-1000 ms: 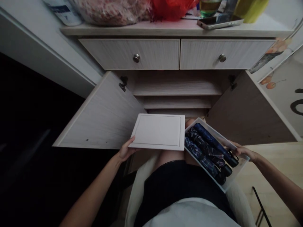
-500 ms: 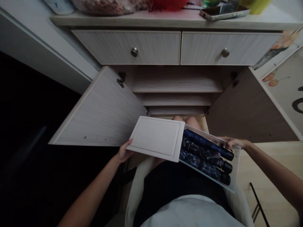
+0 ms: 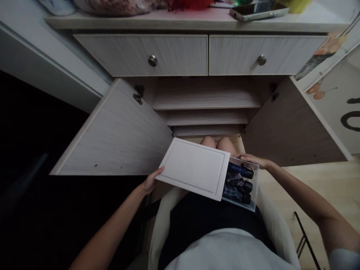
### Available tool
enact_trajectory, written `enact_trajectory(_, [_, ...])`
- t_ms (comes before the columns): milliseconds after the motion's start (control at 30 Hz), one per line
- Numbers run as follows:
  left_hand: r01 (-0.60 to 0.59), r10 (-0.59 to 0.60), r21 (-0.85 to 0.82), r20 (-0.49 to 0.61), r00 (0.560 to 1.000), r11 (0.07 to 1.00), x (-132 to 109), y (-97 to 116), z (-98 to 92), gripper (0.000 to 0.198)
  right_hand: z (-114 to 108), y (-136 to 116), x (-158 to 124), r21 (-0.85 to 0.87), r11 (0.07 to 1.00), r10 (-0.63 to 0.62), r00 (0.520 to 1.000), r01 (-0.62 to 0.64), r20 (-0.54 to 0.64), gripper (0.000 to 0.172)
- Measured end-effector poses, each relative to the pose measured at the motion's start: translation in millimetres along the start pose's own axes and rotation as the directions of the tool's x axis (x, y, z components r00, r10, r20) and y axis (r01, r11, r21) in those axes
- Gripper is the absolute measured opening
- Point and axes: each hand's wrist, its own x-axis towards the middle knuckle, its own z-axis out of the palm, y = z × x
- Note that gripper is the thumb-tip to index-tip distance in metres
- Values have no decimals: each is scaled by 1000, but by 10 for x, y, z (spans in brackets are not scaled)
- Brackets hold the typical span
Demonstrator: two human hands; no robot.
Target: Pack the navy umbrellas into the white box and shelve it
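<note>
Lid (image 3: 194,168) now covers most of the box (image 3: 253,195), further across than a moment ago; left hand (image 3: 150,182) grips its near-left corner. Right hand (image 3: 254,160) holds the box's far edge. Umbrellas (image 3: 239,180) show at the right, cabinet (image 3: 208,101) beyond.

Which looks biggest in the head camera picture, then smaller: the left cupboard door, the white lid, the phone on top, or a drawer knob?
1. Left cupboard door
2. White lid, though it is nearer the camera
3. Phone, partly cut off
4. Drawer knob
</note>
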Motion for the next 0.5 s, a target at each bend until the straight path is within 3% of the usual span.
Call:
enact_trajectory(67, [20, -21, 33, 22, 1000, 999, -62, 17, -19, 59, 35, 83, 77, 80, 994, -50, 964, 74, -260, 57])
enact_trajectory(100, [30, -32, 50, 38, 999, 998, -88, 21, -39, 60, 61, 139, 79, 133, 987, -30, 909, 93, -415, 57])
enact_trajectory(167, [39, -46, 88, 81, 996, 995, -116, 32, -86, 64, 182, 280, 1, 245, 964, 95, 729, 103, -678, 54])
enact_trajectory(200, [37, -47, 106, 102, 994, 994, -113, 45, -106, 66, 290, 358, -76, 293, 950, 160, 639, 108, -753, 53])
enact_trajectory(233, [26, -40, 118, 120, 992, 993, -97, 67, -119, 69, 430, 434, -170, 333, 936, 209, 578, 116, -789, 53])
enact_trajectory(267, [4, -20, 122, 129, 991, 993, -69, 99, -121, 72, 596, 500, -270, 372, 918, 235, 574, 134, -785, 54])
enact_trajectory(333, [-65, 53, 98, 116, 992, 993, 16, 188, -85, 75, 957, 577, -453, 427, 876, 171, 686, 222, -707, 62])
enact_trajectory(400, [-94, 88, 65, 86, 992, 993, 114, 287, 2, 73, 1262, 565, -558, 472, 823, 94, 742, 318, -664, 66])
enact_trajectory(500, [-34, 29, 44, 104, 994, 998, 198, 375, 186, 68, 1484, 431, -537, 510, 754, 43, 744, 413, -667, 65])
